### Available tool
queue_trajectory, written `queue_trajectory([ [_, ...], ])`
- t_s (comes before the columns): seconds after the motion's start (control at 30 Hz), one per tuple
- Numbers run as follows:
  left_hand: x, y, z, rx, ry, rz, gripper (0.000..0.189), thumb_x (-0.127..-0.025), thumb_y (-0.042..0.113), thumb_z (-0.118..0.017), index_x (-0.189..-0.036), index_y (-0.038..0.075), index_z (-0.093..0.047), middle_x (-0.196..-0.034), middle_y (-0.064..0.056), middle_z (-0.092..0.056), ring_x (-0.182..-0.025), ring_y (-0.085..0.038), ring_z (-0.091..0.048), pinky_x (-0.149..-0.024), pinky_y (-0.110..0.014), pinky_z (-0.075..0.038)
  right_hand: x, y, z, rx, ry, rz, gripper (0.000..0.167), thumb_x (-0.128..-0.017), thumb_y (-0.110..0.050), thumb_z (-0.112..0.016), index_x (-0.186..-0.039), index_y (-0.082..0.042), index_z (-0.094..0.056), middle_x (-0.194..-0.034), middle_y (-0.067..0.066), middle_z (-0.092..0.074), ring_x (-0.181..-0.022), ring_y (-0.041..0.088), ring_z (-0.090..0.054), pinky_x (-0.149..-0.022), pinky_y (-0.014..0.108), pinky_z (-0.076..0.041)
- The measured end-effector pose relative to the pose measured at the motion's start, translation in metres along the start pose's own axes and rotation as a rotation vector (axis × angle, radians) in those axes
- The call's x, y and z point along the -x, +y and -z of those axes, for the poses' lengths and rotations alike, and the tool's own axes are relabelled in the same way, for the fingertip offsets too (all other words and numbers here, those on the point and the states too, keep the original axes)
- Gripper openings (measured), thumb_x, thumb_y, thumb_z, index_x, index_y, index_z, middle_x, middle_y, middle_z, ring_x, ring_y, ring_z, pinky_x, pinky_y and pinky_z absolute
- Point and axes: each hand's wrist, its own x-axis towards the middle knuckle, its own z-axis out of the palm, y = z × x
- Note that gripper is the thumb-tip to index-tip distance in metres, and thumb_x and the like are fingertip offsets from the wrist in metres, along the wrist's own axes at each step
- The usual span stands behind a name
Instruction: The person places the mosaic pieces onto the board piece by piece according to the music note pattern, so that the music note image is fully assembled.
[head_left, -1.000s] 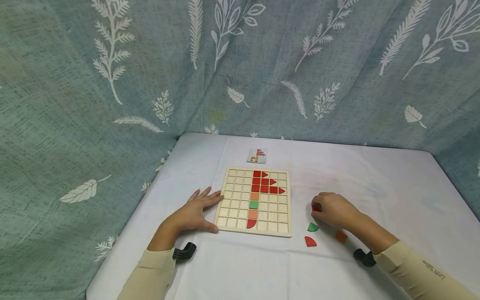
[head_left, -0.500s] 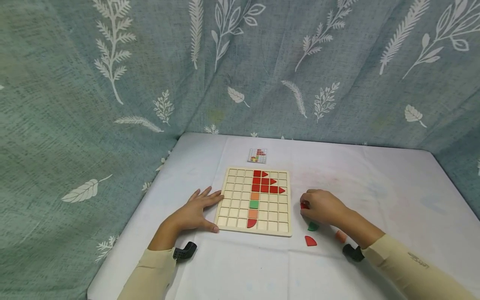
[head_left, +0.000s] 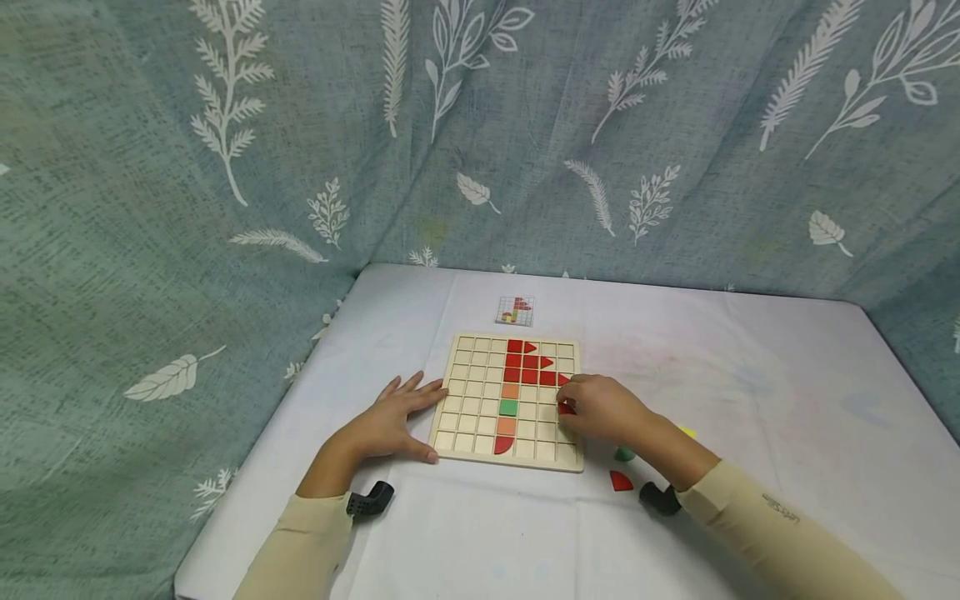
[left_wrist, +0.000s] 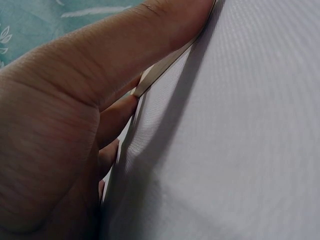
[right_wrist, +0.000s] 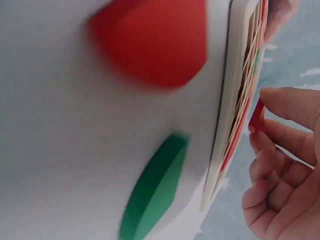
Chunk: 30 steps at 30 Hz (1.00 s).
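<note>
Between thumb and index finger, my right hand (head_left: 606,408) pinches a small red piece (right_wrist: 257,116) over the right side of the wooden grid board (head_left: 467,408). My left hand (head_left: 388,427) has its fingers spread, with fingertips and thumb at the board's left edge and near-left corner. Set in the grid are red squares (head_left: 528,376) with pointed end pieces, forming three rows. Below them runs a column of an orange square (head_left: 510,391), a green square (head_left: 507,407), another orange square and a red rounded piece (head_left: 504,445).
On the white cloth right of the board lie a red quarter-round piece (head_left: 621,481) and a green piece (head_left: 624,454). A yellow piece (head_left: 687,432) shows partly behind the right forearm. Beyond the board lies a small pattern card (head_left: 516,311). A leaf-print curtain hangs behind the table.
My right hand has moved left from the cloth to over the board, carrying the red piece. Its forearm now hides the loose orange piece, and a yellow one shows. The left hand stays put.
</note>
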Motion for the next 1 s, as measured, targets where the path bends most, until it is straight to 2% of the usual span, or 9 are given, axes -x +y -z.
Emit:
queue_trajectory([
  [0.2, 0.000, 0.002, 0.001, -0.009, 0.003, 0.017, 0.118, -0.050, 0.074, -0.079, -0.150, 0.022, -0.041, -0.157, 0.007, -0.028, -0.148, -0.026, -0.007, -0.117, -0.050, 0.005, -0.012, -0.017, -0.004, -0.003, -0.020, 0.024, 0.024, -0.082, -0.029, -0.077, -0.103, -0.017, -0.074, -0.095, -0.009, -0.064, -0.083, 0.009, -0.054, -0.079, 0.028, -0.050],
  [0.43, 0.000, 0.001, 0.000, -0.009, 0.003, 0.010, 0.118, -0.051, 0.076, -0.077, -0.150, 0.022, -0.041, -0.157, 0.007, -0.028, -0.148, -0.025, -0.007, -0.117, -0.050, 0.005, -0.024, -0.030, -0.007, 0.011, 0.011, 0.114, 0.022, -0.083, -0.028, -0.077, -0.102, -0.017, -0.074, -0.094, -0.009, -0.065, -0.082, 0.008, -0.054, -0.079, 0.029, -0.051],
  [0.8, 0.000, 0.000, 0.002, -0.019, -0.011, -0.005, 0.118, -0.053, 0.076, -0.076, -0.151, 0.023, -0.039, -0.157, 0.008, -0.026, -0.148, -0.025, -0.006, -0.117, -0.050, 0.004, -0.039, -0.040, -0.013, -0.010, -0.004, 0.137, 0.018, -0.084, -0.030, -0.076, -0.097, -0.018, -0.072, -0.085, -0.012, -0.061, -0.076, 0.006, -0.053, -0.068, 0.026, -0.048],
  [1.0, 0.000, -0.002, 0.001, -0.017, -0.003, -0.015, 0.117, -0.053, 0.076, -0.076, -0.151, 0.023, -0.040, -0.157, 0.008, -0.027, -0.148, -0.025, -0.008, -0.117, -0.050, 0.003, -0.049, -0.050, -0.014, -0.005, 0.005, 0.158, 0.011, -0.085, -0.029, -0.075, -0.089, -0.019, -0.070, -0.080, -0.012, -0.058, -0.072, 0.008, -0.052, -0.062, 0.025, -0.046],
])
